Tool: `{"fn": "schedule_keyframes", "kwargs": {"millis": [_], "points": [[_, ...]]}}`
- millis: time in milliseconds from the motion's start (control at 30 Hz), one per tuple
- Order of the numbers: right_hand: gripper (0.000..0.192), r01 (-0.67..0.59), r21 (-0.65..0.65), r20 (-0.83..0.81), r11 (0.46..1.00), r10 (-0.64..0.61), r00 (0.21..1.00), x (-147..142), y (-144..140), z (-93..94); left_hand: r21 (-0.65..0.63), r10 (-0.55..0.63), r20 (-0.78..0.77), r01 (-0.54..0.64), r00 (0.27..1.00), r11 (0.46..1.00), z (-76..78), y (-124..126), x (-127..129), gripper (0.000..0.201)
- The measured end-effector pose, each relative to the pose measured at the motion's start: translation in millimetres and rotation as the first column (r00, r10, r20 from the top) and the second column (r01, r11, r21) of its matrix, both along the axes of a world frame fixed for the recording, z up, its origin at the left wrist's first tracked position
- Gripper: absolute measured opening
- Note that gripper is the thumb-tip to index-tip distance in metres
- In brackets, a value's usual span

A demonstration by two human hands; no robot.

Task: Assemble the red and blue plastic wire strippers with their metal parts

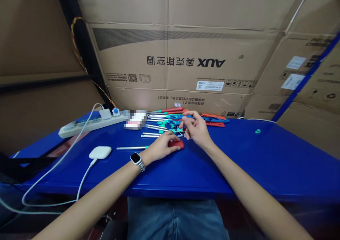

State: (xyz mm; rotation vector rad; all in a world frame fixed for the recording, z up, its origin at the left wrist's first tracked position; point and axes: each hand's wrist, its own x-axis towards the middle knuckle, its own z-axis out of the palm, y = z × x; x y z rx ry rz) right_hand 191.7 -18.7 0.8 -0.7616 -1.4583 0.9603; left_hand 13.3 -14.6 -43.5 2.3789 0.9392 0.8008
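Observation:
My left hand, with a watch on its wrist, lies over a red-handled tool, its fingers curled round the handle. The tool's thin metal shaft points left across the table, with a green collar near my palm. My right hand is raised just right of it, fingers loosely bent and apart, with nothing visible in them. Behind both hands lies a pile of similar tools with metal shafts and red, blue and orange handles. My right hand hides part of this pile.
A power strip with plugs stands on the blue table at the left. A white charger puck with its cable lies nearer. A small green piece lies at the right. Cardboard walls the back.

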Motion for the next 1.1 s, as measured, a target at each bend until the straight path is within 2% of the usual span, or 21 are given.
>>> {"fn": "schedule_keyframes", "kwargs": {"millis": [133, 300, 433, 600, 667, 833, 1100], "points": [[0.045, -0.065, 0.028, 0.045, 0.997, 0.064, 0.997, 9.9, -1.5, 0.5, 0.009, 0.015, 0.002, -0.015, 1.0, 1.0, -4.5, 1.8, -0.7, 0.031], [0.042, -0.056, 0.013, 0.026, 0.998, 0.056, 0.998, 17.8, 2.4, 3.8, 0.013, -0.004, 0.007, 0.004, 1.0, 1.0, -3.5, -0.3, -1.1, 0.032], [0.042, -0.072, -0.031, -0.014, 0.997, 0.071, 0.997, 12.8, 4.0, 5.5, 0.022, -0.004, 0.001, 0.004, 1.0, 1.0, -2.5, -1.2, -1.1, 0.03], [0.053, -0.061, -0.087, -0.039, 0.994, 0.058, 0.998, -0.4, 3.7, 4.8, 0.034, 0.0, 0.005, 0.0, 1.0, 0.999, -6.0, 1.6, -2.1, 0.03], [0.049, -0.063, -0.084, -0.043, 0.994, 0.06, 0.997, -3.1, 2.6, 3.4, 0.031, 0.004, 0.003, -0.004, 1.0, 1.0, -6.5, 2.6, -2.1, 0.03], [0.048, -0.181, -0.093, -0.063, 0.979, 0.176, 0.982, 3.3, -0.5, 0.9, 0.015, 0.011, -0.004, -0.011, 1.0, 1.0, -6.2, 3.4, -1.1, 0.029], [0.044, -0.086, -0.057, -0.011, 0.995, 0.085, 0.996, 4.7, -1.1, 4.1, 0.035, 0.027, -0.006, -0.027, 1.0, 0.999, -7.0, 0.6, -1.5, 0.03]]}}
